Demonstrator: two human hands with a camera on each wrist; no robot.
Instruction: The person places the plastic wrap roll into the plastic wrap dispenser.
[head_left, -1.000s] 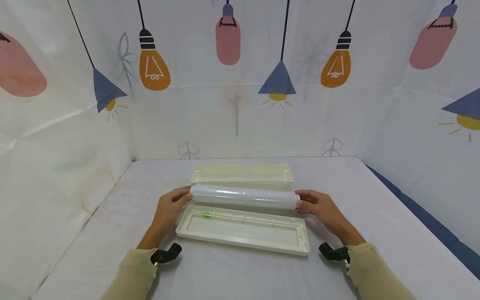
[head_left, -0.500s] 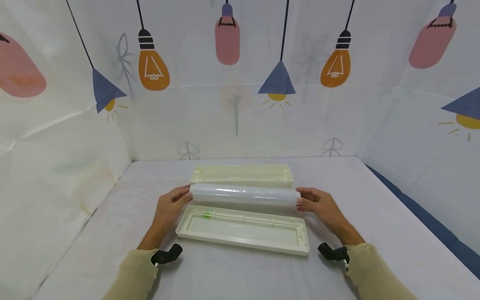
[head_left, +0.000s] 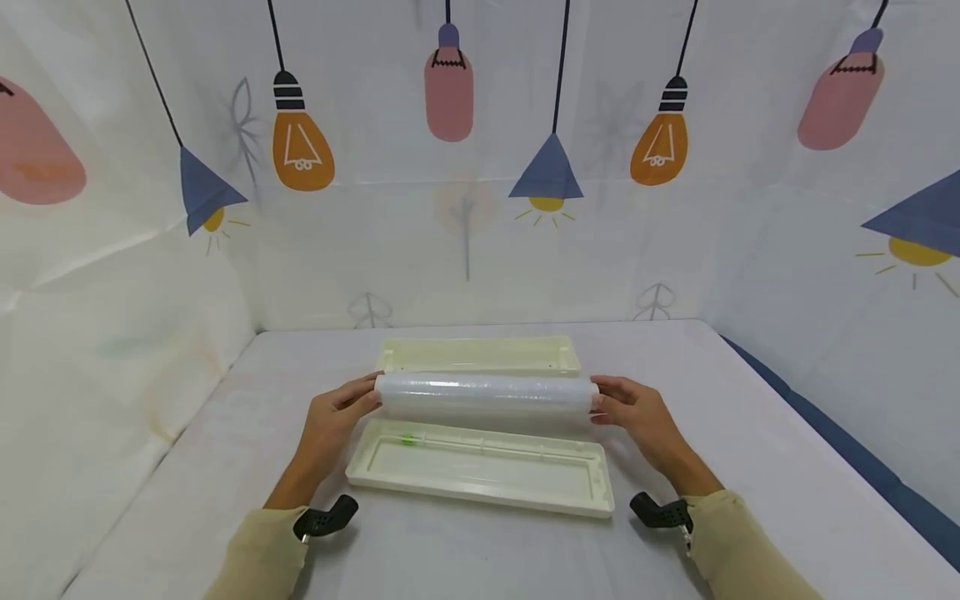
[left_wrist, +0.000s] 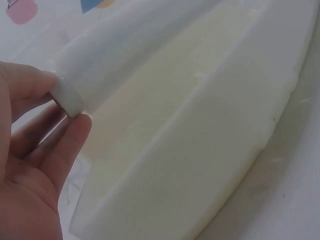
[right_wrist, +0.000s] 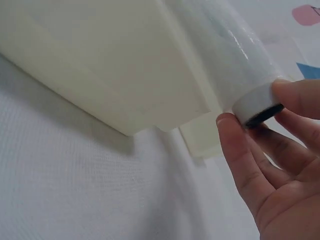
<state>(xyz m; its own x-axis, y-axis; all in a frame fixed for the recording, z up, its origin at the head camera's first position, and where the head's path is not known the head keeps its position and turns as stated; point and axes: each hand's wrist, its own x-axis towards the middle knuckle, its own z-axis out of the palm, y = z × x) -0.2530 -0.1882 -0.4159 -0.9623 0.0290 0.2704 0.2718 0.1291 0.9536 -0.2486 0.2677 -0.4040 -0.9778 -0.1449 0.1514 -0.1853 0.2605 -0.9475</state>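
A roll of cling film lies crosswise between both hands. My left hand holds its left end; in the left wrist view, thumb and fingertips pinch the rim of the roll. At the other end my right hand grips the roll the same way, and the right wrist view shows the dark hollow of its core. Just in front of the roll is a long cream tray-like piece with a rail and a small green slider. Behind it stands a long open cream box, partly hidden by the roll.
Everything is over a table with a white cloth. White curtains printed with lamps and bulbs hang at the back and both sides. A black wrist camera mount sits at the left cuff, another at the right.
The roll's right end has risen slightly with my right hand, so the roll now lies nearly level. The head view has shifted a little. Both hands keep their hold; box and tray-like piece stay put.
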